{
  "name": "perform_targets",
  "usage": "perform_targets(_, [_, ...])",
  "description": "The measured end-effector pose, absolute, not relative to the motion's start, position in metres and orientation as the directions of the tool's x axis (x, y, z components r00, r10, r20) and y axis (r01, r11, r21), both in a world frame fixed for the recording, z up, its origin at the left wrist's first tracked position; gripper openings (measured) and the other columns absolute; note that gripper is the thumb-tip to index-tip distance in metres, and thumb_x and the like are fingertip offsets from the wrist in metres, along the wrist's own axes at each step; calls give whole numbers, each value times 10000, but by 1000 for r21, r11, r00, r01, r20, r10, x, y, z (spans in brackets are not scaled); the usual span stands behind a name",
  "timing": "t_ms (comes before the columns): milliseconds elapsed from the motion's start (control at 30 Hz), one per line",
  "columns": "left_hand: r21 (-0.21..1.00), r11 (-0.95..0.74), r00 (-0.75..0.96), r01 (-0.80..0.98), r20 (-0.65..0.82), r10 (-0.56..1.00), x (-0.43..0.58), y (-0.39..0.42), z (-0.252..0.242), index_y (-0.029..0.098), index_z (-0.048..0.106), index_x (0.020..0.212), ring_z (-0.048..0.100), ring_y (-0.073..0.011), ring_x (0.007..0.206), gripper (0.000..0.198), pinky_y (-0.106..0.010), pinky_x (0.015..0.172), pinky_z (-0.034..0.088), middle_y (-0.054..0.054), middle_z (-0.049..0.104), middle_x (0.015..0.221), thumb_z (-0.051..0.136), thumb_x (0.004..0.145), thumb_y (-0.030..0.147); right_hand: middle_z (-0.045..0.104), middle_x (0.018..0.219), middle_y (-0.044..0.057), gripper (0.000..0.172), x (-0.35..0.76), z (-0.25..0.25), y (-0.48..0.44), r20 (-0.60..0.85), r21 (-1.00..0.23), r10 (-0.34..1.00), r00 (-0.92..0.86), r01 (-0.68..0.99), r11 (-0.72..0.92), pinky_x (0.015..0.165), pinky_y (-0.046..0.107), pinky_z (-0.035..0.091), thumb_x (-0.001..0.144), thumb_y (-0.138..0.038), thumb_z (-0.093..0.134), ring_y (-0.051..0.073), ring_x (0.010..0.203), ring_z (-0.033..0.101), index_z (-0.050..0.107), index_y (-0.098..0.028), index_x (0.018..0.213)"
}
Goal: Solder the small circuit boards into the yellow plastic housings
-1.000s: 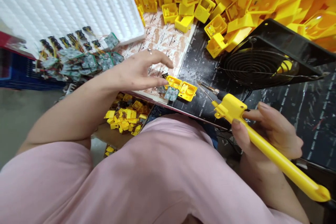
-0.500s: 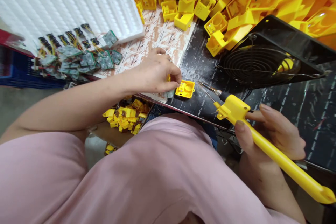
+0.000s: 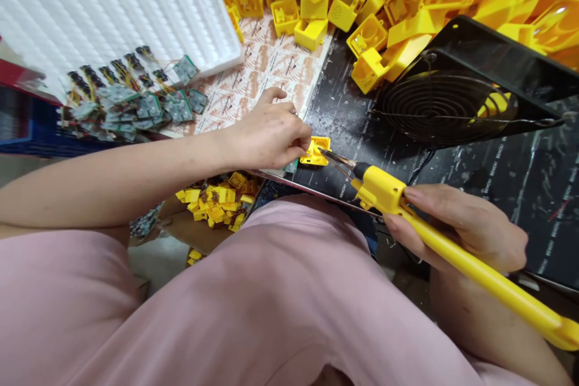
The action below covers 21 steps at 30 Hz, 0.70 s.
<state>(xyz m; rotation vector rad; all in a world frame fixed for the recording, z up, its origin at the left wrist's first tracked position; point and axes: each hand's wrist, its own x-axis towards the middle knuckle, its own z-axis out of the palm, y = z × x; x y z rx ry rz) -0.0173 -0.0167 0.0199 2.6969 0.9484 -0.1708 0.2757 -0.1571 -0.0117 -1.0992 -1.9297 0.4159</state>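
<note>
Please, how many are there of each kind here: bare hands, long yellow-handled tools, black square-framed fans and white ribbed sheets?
Left hand and right hand: 2
Long yellow-handled tool with metal tip: 1
Black square-framed fan: 1
White ribbed sheet: 1
Total: 5

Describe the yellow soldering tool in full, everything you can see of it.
The yellow soldering tool has a long, smooth handle and a blocky head, both plastic-looking. A black collar carries a slim, metallic-looking tip, with a second thin rod below it. The tool slants from the lower right up toward the left, held between the right hand's thumb and fingers. Its tip is at the small open yellow case; whether they touch is unclear, as is whether it is hot.
</note>
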Motion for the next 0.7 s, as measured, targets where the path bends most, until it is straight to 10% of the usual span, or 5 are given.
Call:
perform_targets(167, [197, -758, 783, 622, -165, 599, -13, -19, 16, 240, 787, 823, 661, -235, 914, 274, -564, 1158, 348, -18, 718, 707, 522, 882, 283, 765, 786, 2, 50, 266, -1, -150, 499, -597, 779, -379, 501, 626, 665, 262, 661, 999, -302, 692, 169, 732, 770, 718, -270, 1027])
perform_targets(700, [106, -806, 810, 583, -159, 565, -7, -17, 15, 230, 782, 810, 676, -260, 948, 272, -511, 1068, 427, -32, 688, 659, 521, 857, 288, 733, 809, 35, 159, 261, 42, -134, 443, -508, 738, -509, 535, 675, 711, 214, 599, 1030, -288, 669, 94, 739, 706, 635, -214, 894])
